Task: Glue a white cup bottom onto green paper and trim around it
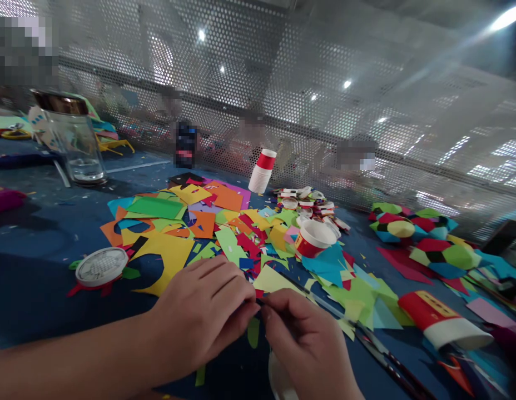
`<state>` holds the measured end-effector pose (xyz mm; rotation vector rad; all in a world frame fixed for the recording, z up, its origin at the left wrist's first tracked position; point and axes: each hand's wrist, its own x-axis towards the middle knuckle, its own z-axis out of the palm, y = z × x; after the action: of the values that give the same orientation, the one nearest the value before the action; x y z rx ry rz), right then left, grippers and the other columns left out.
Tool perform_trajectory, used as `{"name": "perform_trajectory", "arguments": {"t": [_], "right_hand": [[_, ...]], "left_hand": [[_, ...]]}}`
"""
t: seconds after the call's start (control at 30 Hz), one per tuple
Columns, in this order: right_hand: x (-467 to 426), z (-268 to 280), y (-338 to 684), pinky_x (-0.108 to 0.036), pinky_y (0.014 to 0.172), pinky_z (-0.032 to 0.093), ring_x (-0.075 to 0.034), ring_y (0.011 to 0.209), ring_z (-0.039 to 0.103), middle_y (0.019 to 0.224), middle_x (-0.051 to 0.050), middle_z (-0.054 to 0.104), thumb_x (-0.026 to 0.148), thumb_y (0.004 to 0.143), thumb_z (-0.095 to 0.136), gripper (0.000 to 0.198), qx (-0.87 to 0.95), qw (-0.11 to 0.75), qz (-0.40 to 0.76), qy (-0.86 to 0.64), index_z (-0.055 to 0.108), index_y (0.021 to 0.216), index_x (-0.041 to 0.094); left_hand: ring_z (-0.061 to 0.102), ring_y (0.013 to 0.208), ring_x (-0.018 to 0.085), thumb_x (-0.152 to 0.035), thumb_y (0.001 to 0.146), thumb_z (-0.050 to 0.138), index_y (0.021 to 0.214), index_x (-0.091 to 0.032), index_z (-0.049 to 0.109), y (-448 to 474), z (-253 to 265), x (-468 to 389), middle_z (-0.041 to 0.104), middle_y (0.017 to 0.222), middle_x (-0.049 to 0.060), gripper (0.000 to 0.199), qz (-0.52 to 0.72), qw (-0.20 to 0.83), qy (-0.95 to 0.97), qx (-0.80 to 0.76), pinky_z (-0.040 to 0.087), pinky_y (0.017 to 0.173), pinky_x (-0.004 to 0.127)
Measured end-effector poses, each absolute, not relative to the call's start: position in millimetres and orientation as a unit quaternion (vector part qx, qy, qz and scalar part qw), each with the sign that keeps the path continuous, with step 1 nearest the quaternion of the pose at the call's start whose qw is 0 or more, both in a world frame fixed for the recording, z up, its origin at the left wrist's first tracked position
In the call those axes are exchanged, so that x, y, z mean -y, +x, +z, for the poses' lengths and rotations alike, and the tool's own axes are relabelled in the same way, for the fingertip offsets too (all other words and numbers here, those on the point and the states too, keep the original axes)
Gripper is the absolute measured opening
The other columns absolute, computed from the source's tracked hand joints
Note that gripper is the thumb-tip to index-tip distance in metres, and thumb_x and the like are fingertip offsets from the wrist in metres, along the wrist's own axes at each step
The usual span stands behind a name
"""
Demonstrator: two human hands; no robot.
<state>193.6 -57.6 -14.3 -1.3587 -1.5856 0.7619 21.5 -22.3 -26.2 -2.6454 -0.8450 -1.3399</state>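
Note:
In the lower middle of the head view, my left hand (212, 311) and my right hand (303, 339) meet with fingertips pinched close together. Something small and dark lies between them, too hidden to name. Below my right hand, a white rounded object (279, 375) shows in part. Scraps of coloured paper (241, 244) spread just beyond my fingers, including a yellow sheet (170, 258) with a curved cut-out. A pair of scissors (387, 355) rests to the right of my right hand. Left of my left hand sits a round white disc (102, 265) with a drawn pattern and coloured paper pieces under it.
A red and white paper cup (316, 238) stands among the scraps; another cup (441, 318) lies on its side at right. Farther back are stacked cups (263, 171) and small paper crafts (306, 203). A glass jar (80, 144) stands left, multicoloured paper shapes (443, 253) right.

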Motion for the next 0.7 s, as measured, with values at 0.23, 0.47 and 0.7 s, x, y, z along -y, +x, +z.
{"name": "perform_trajectory", "arguments": {"t": [0.23, 0.47, 0.7], "right_hand": [[58.2, -13.2, 194.2, -0.023, 0.053, 0.039, -0.012, 0.057, 0.051, 0.061, 0.0, 0.061, 0.03, 0.08, 0.058, 0.019, 0.642, 0.448, 0.32, -0.534, 0.065, 0.067, 0.019], [59.2, -13.1, 194.3, -0.023, 0.053, 0.04, -0.013, 0.057, 0.053, 0.061, 0.0, 0.063, 0.032, 0.082, 0.059, 0.02, 0.64, 0.452, 0.32, -0.533, 0.069, 0.071, 0.018], [57.3, -13.9, 195.1, -0.024, 0.057, 0.041, -0.013, 0.06, 0.052, 0.065, -0.001, 0.061, 0.033, 0.082, 0.058, 0.02, 0.638, 0.437, 0.346, -0.531, 0.066, 0.072, 0.018]], "left_hand": [[0.056, 0.074, 0.015, -0.023, 0.099, 0.053, 0.085, -0.019, 0.057, 16.9, -22.3, 20.2, 0.062, 0.078, -0.001, 0.015, -0.445, -0.031, -0.849, 0.284, 0.045, 0.069, 0.027], [0.059, 0.077, 0.015, -0.021, 0.098, 0.054, 0.088, -0.02, 0.057, 18.8, -26.2, 20.8, 0.064, 0.082, -0.001, 0.011, -0.469, -0.054, -0.829, 0.299, 0.047, 0.07, 0.027], [0.064, 0.077, 0.016, -0.017, 0.098, 0.054, 0.095, -0.018, 0.064, 17.3, -20.5, 22.3, 0.07, 0.084, 0.0, 0.01, -0.458, 0.055, -0.841, 0.281, 0.051, 0.072, 0.03]]}}
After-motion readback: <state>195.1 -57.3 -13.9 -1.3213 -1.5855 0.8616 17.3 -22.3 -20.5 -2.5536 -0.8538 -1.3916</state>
